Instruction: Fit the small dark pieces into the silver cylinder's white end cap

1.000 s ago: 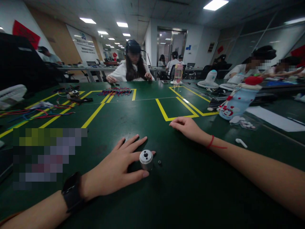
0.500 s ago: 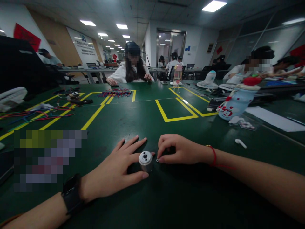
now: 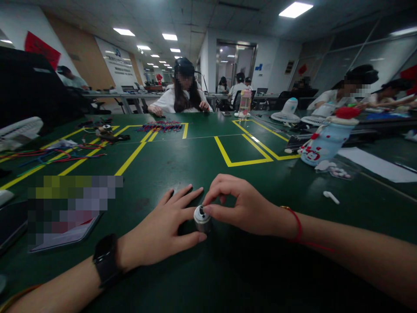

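Metal cylinder [image 3: 203, 224] upright between thumb and index finger of widely spread left hand [image 3: 158, 232], right hand [image 3: 243, 208] pinched at its top, pinch contents unclear, green tabletop [image 3: 169, 169], open-plan office [image 3: 272, 54].

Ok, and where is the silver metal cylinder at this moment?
In the head view, the silver metal cylinder stands upright on the green table, between the thumb and index finger of the left hand.

Characters on the white wall sign [image 3: 116, 68], too blurred to read
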`<act>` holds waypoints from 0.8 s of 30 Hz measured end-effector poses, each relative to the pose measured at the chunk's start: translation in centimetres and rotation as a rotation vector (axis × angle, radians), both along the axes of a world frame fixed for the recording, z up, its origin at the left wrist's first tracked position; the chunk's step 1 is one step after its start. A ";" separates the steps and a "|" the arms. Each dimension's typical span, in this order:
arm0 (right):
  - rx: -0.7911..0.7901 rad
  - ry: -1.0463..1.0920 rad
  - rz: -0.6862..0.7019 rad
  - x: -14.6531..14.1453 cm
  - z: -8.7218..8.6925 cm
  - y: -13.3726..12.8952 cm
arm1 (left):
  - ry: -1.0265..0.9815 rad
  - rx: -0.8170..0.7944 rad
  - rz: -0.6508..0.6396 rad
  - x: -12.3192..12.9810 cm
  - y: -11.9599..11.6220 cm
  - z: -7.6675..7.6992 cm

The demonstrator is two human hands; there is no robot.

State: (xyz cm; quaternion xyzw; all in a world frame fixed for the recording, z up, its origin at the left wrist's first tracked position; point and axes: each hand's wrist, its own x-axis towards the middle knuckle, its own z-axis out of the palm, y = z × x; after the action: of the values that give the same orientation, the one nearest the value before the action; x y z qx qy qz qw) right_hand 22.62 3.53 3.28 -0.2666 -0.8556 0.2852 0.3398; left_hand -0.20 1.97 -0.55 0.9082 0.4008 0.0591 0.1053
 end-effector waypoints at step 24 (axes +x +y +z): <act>-0.321 0.369 -0.741 8.3 -5.0 11.3 | -0.005 -0.015 0.019 -0.1 0.2 0.2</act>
State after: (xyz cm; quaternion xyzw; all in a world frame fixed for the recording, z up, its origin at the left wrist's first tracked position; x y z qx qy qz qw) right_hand 30.92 14.87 -1.71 -0.5495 -0.5723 0.3162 0.5202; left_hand -0.28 2.13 -0.37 0.9033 0.4096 0.0591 0.1126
